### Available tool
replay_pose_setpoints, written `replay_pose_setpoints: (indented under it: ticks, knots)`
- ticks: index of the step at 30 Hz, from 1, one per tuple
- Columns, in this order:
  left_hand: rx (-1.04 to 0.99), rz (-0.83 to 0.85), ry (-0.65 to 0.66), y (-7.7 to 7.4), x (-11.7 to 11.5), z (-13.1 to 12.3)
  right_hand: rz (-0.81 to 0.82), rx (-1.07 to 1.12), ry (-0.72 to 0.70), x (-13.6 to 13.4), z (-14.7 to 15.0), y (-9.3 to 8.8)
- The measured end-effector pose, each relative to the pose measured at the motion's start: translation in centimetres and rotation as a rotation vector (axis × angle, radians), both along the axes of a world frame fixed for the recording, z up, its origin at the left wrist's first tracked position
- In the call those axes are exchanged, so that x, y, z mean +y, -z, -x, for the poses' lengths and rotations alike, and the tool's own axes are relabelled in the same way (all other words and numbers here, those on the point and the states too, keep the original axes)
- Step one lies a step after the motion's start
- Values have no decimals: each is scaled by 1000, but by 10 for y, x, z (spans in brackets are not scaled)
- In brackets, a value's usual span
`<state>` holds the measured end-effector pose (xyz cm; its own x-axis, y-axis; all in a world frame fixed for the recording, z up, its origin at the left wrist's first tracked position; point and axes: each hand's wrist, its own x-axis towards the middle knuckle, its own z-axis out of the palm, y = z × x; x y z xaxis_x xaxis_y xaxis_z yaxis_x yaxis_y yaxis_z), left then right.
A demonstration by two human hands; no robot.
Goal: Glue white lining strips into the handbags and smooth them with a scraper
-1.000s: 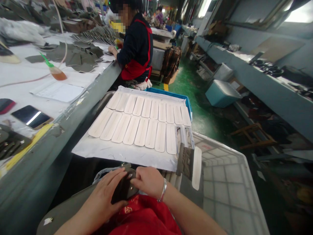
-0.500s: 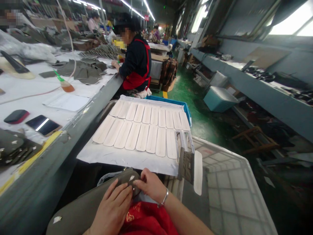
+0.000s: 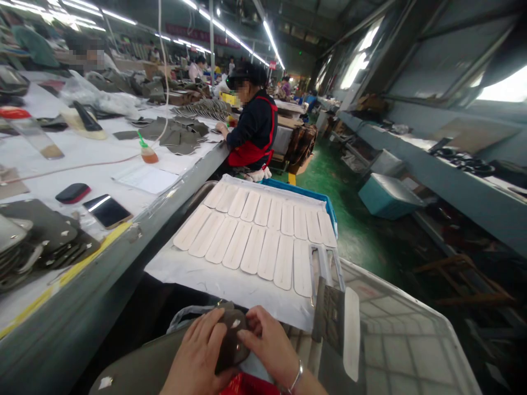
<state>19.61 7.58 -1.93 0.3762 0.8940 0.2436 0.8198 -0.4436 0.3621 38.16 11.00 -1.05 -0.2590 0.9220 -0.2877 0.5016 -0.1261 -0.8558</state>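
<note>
Across my lap lies a grey-brown leather-like panel [image 3: 144,356] with rounded ends, small metal studs and white patches. My left hand [image 3: 201,345] grips it close to its far end, fingers over the top and thumb toward me. At that rounded end my right hand [image 3: 267,340], with a bracelet at the wrist, pinches the edge between thumb and curled fingers. Just beyond my hands, a white cloth-covered board [image 3: 185,274] carries two rows of pale rounded strips [image 3: 234,241]. A grey-brown strap piece [image 3: 331,312] hangs at its right corner beside one loose pale strip [image 3: 351,334].
On the left, a long table [image 3: 99,170] holds a phone [image 3: 107,211], a glue bottle [image 3: 147,151] and stacked grey-brown pieces [image 3: 49,236]. A white plastic crate [image 3: 411,329] stands at the right. Ahead, a co-worker in a red apron [image 3: 253,129] sits at the table.
The view has tilted up and turned left. My left hand's fingers have gone from lying spread on the panel to gripping it. My right hand stays at the rounded end.
</note>
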Motion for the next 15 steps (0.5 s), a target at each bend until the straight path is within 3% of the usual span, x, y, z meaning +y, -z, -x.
replay_pose_setpoints:
  ticks: [10,13,15]
  knots:
    - [-143,151,-55,-1,6,-1,70,-12,-8,2,2,5]
    - [-152,225,-104,-9,5,-2,-73,-124,-70,1,2,5]
    - [-149,250,-112,-14,5,-1,-258,-231,-221,4,2,6]
